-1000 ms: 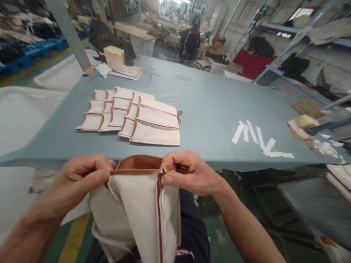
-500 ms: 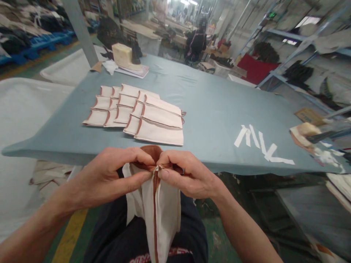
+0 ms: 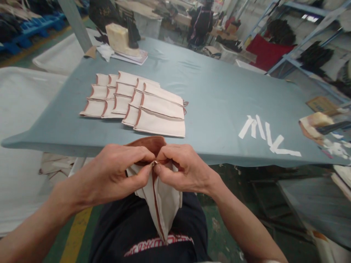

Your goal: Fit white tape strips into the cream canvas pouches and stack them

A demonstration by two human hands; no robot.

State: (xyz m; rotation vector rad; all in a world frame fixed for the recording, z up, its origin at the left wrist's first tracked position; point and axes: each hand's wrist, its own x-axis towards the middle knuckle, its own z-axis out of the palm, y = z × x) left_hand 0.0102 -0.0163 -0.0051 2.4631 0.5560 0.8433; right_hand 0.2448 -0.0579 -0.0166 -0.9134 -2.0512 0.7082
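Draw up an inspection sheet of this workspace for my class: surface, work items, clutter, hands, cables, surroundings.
Surface: table with a blue-grey covering, slightly wrinkled toward the far end.
Work items: cream bag with brown trim, held at the near edge; similar cream pouches lie flat in overlapping rows on the table.
Clutter: white strips on the right; a yellowish block at the far left.
Hands: left hand and right hand pinch the bag's rim at a seam, fingertips close together.
Cables: nothing seen.
Surroundings: white tub on the left, red cloth and shelving beyond.
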